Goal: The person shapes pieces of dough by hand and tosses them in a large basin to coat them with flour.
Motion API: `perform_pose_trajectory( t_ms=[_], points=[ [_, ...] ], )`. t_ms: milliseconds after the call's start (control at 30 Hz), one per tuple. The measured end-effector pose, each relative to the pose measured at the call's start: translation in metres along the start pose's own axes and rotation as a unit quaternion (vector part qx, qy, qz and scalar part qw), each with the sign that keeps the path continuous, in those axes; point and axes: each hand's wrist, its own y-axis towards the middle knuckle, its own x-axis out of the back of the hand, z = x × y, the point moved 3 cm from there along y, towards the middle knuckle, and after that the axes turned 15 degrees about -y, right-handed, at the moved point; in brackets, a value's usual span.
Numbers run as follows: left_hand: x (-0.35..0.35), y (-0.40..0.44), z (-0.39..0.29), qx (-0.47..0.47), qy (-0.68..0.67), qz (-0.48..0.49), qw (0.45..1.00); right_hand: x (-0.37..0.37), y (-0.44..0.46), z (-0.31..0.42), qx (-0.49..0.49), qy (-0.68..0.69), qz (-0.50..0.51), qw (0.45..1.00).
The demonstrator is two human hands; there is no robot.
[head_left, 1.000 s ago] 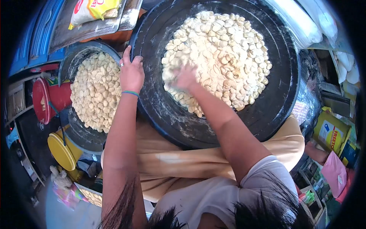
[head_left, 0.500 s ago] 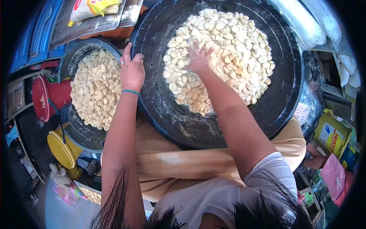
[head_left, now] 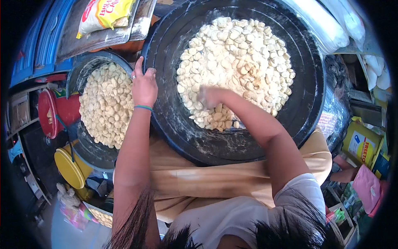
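Note:
A large round black basin (head_left: 215,147) holds a heap of flat, pale dough-like pieces (head_left: 244,54) dusted with powder, browner near the middle. My left hand (head_left: 144,88) grips the basin's left rim, with a ring on one finger and a band at the wrist. Over the lower left of the heap, my right hand (head_left: 210,97) is blurred by motion and touches the pieces; its fingers are smeared. Left of my left hand, a smaller dark tub (head_left: 83,68) is filled with similar rounded pieces (head_left: 105,106).
A yellow and white bag (head_left: 103,15) lies on trays at the upper left. Red (head_left: 47,112) and yellow (head_left: 68,168) buckets stand at the left. Clear plastic bags (head_left: 321,25) are at the upper right. Another person's arm (head_left: 344,174) shows near a green-yellow container (head_left: 360,143).
My right hand has swept over the heap, from its upper left part down toward the lower left, and pieces there have shifted. My left hand stays on the rim.

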Motion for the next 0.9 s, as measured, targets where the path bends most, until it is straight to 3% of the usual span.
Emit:
perform_pose_trajectory(
  t_ms=[67,200,233,333,433,567,667,700,733,800,833,867,900],
  points=[
    [0.000,0.000,-0.001,0.019,-0.003,0.010,1.000,0.022,0.035,-0.039,-0.110,0.005,-0.208,0.972],
    [-0.004,0.000,0.006,-0.016,-0.008,-0.018,1.000,0.021,0.073,-0.047,-0.237,0.078,-0.218,0.943],
    [-0.004,-0.001,0.007,-0.019,-0.006,-0.019,1.000,0.028,0.065,-0.017,-0.264,0.018,-0.120,0.957],
    [-0.004,-0.001,0.005,-0.014,-0.018,-0.012,1.000,0.004,0.069,0.006,-0.279,-0.026,-0.127,0.951],
    [-0.003,-0.001,0.004,-0.006,-0.025,-0.004,1.000,-0.017,0.037,0.021,-0.182,-0.065,-0.123,0.973],
    [-0.001,0.001,0.001,0.007,-0.020,0.003,1.000,-0.054,-0.029,0.044,-0.070,-0.143,-0.046,0.986],
    [-0.001,0.000,0.001,0.000,-0.012,0.000,1.000,-0.055,-0.081,0.038,0.047,-0.041,-0.025,0.998],
    [-0.001,0.000,0.001,-0.001,-0.009,-0.001,1.000,-0.061,-0.091,0.024,0.035,0.141,-0.084,0.986],
    [-0.002,-0.001,0.002,0.004,-0.012,0.001,1.000,-0.066,-0.098,0.005,0.021,0.317,-0.140,0.938],
    [-0.003,0.000,0.003,0.013,-0.017,0.003,1.000,-0.078,-0.121,-0.037,-0.199,0.334,-0.176,0.904],
    [-0.002,-0.001,0.003,0.012,-0.015,0.002,1.000,-0.081,-0.123,-0.054,-0.262,0.296,0.015,0.919],
    [-0.001,-0.001,0.002,0.010,-0.013,0.002,1.000,-0.085,-0.131,-0.068,-0.313,0.245,0.205,0.894],
    [-0.001,0.000,0.001,0.008,-0.011,0.000,1.000,-0.094,-0.141,-0.072,-0.337,0.259,0.226,0.877]
  ],
)
